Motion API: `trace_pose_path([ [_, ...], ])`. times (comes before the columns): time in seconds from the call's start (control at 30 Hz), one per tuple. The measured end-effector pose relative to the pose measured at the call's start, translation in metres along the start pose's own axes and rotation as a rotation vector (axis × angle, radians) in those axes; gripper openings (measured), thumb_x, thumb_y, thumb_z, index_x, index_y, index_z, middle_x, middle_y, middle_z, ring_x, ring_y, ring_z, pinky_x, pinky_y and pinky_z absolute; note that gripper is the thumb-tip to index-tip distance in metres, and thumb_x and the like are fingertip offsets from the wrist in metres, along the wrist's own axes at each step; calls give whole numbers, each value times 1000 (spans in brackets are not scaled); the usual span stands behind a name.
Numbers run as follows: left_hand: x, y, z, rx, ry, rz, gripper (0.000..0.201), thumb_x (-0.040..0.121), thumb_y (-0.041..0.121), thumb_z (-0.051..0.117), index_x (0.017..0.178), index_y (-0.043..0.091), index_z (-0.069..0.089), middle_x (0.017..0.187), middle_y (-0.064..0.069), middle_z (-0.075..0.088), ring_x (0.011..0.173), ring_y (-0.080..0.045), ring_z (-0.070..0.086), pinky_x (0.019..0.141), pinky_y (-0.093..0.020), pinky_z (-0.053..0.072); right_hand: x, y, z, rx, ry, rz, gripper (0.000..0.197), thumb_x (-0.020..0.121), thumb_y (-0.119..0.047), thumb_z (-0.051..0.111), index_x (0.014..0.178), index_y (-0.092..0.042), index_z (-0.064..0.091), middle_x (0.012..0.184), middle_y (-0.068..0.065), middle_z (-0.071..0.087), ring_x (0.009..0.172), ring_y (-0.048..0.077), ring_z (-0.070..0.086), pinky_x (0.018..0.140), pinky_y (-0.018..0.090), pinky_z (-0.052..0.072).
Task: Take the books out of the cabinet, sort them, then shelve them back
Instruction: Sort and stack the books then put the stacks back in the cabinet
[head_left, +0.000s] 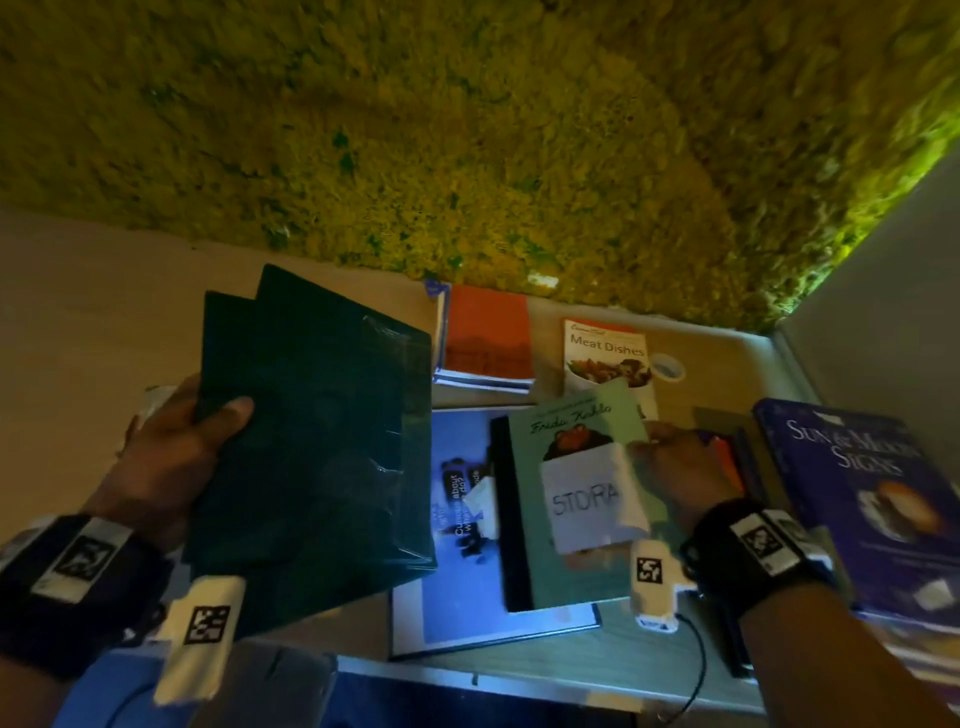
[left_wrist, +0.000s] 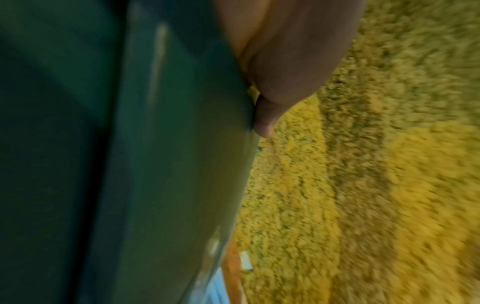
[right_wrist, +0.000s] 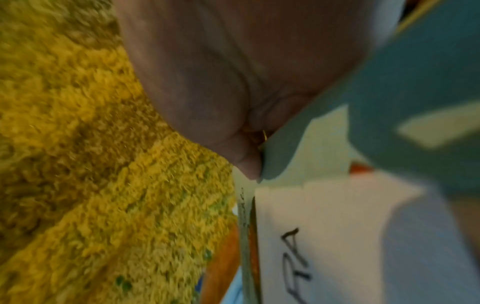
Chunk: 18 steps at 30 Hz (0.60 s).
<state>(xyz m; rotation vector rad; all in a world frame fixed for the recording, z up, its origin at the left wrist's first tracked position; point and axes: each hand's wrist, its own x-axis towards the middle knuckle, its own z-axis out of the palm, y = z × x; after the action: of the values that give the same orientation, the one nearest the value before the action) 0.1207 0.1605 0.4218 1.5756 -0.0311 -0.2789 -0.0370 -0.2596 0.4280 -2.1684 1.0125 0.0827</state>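
The left hand (head_left: 171, 447) is raised at the left of the head view, its thumb (head_left: 228, 415) pressed flat across the front of what it holds and the other fingers hidden behind. In the left wrist view a fingertip (left_wrist: 267, 121) shows curled at the edge. The right hand (head_left: 670, 467) reaches forward at the right, back upward, its fingers pinching an edge. Both wrists wear dark bands with printed markers.
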Motion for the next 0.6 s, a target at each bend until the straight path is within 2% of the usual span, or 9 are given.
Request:
trace_pose_path([
  [0.07, -2, 10, 7, 37, -7, 60, 31, 102, 10, 51, 130, 20, 62, 118, -8, 72, 102, -30, 69, 78, -40, 59, 3, 3, -27, -143, 45, -12, 27, 105, -21, 41, 123, -10, 59, 130, 15, 60, 114, 28, 62, 80, 23, 42],
  [0.13, -4, 22, 10, 126, 17, 121, 30, 100, 15, 57, 125, 29, 64, 119, -4, 72, 109, -33, 68, 93, -51, 54, 7, 12, -44, -229, 141, -35, 30, 101, -21, 49, 126, -7, 59, 127, 16, 61, 114, 33, 62, 92, 33, 50],
  [0.23, -15, 44, 20, 302, 4, 200, 36, 90, 39, 66, 126, 41, 62, 117, 4, 73, 107, -29, 69, 95, -60, 52, -4, 10, -55, -184, 272, -35, 22, 100, -14, 51, 116, -2, 61, 116, 18, 64, 111, 42, 60, 94, 44, 47],
  [0.3, -25, 59, 33, 377, -5, 245, 38, 85, 47, 66, 123, 47, 60, 115, 9, 72, 105, -23, 69, 95, -55, 54, -20, 2, -38, -78, 360, -194, 19, 98, -17, 58, 114, -7, 63, 113, 17, 66, 110, 40, 60, 93, 41, 45],
  [0.37, -37, 71, 53, 419, -9, 306, 26, 93, 36, 67, 115, 48, 60, 107, 18, 71, 100, -7, 68, 94, -38, 54, -46, -25, -11, 182, 210, -364, 23, 98, -26, 63, 118, -17, 67, 121, 11, 70, 110, 20, 65, 97, 29, 48],
  [0.43, -52, 76, 77, 422, -49, 335, 24, 94, 32, 67, 115, 41, 59, 105, 15, 71, 98, -9, 68, 92, -36, 55, -78, -54, 17, 379, -91, -447, 30, 95, -35, 64, 121, -19, 63, 118, 8, 69, 95, -3, 65, 89, 16, 50],
  [0.47, -60, 80, 90, 441, -72, 333, 27, 90, 39, 65, 116, 39, 59, 108, 10, 71, 100, -15, 68, 91, -41, 55, -90, -67, 32, 452, -241, -464, 45, 92, -40, 64, 131, -17, 59, 119, 5, 68, 97, -3, 65, 90, 17, 51],
  [0.53, -72, 81, 111, 399, -156, 325, 37, 86, 43, 64, 122, 38, 61, 112, 9, 73, 104, -17, 69, 91, -44, 57, -110, -89, 52, 528, -449, -424, 49, 93, -53, 62, 138, -33, 54, 131, -12, 64, 120, 3, 61, 106, 31, 49],
  [0.6, -84, 86, 130, 305, -246, 305, 42, 92, 26, 70, 130, 40, 60, 106, 15, 75, 98, -3, 71, 86, -27, 60, -120, -101, 55, 712, -475, -403, 30, 95, -51, 60, 123, -46, 54, 119, -28, 67, 117, -4, 62, 101, 26, 52],
])
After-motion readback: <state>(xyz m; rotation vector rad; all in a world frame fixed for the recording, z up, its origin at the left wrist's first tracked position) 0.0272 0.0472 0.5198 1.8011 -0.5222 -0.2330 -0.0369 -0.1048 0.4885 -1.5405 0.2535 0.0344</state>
